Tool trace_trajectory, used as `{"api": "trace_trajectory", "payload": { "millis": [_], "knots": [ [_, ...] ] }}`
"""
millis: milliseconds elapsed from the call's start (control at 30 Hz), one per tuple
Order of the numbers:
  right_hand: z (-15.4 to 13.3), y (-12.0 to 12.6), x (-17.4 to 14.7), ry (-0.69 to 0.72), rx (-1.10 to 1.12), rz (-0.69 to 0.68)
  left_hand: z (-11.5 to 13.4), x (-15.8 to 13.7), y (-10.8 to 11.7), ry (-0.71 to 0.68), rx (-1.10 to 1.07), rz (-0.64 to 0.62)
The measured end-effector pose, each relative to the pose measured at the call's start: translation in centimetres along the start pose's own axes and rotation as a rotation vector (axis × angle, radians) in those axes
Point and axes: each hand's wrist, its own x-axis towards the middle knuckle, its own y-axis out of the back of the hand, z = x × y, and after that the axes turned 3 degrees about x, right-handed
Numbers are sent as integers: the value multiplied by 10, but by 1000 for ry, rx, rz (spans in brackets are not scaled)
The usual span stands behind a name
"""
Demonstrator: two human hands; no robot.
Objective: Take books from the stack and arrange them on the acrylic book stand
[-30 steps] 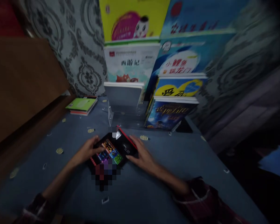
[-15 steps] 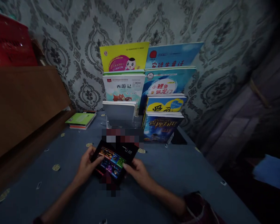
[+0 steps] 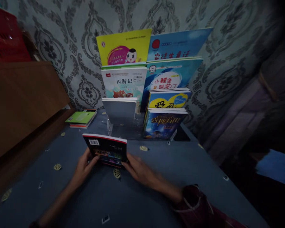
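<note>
So, wall point(image 3: 171, 12): 1 in view, grey patterned paper, behind everything.
Table point(image 3: 192, 164): 1, blue-grey cover with small printed motifs.
Cabinet point(image 3: 26, 98): 1, brown wood, left side.
Curtain point(image 3: 242, 117): 1, right side, dim.
Red box point(image 3: 9, 38): 1, on top of cabinet, cut off by view edge.
Stand point(image 3: 128, 130): 1, clear, on table by the wall.
Stand covers point(image 3: 123, 84): 7 fronts showing, 3 left column, 4 right; total books cannot be counted.
Stack point(image 3: 80, 117): 1, flat on table left of stand, green book on top, count below unclear.
Black book point(image 3: 106, 153): 1, between the hands, in front of stand, tilted up, back cover to viewer; can't tell if its lower edge touches table.
Hands: 2. Left hand point(image 3: 83, 166) grips its left edge, thumb on cover; right hand point(image 3: 139, 167) grips the right edge.
Barcode point(image 3: 94, 142): 1, upper left of that cover.
</note>
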Motion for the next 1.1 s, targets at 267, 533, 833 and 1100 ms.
{"api": "trace_trajectory", "payload": {
  "millis": [267,533,833,1100],
  "knots": [
    [13,-3,7,-46,-5,-3,7,10,20,-20,233,-52],
    [25,11,28,-77,87,46,4,41,6,-23,212,-90],
    [38,29,40,-76,125,166,18,80,-8,-68,205,-125],
    [44,32,37,-72,49,174,7,80,-21,-40,132,-123]
  ]
}}
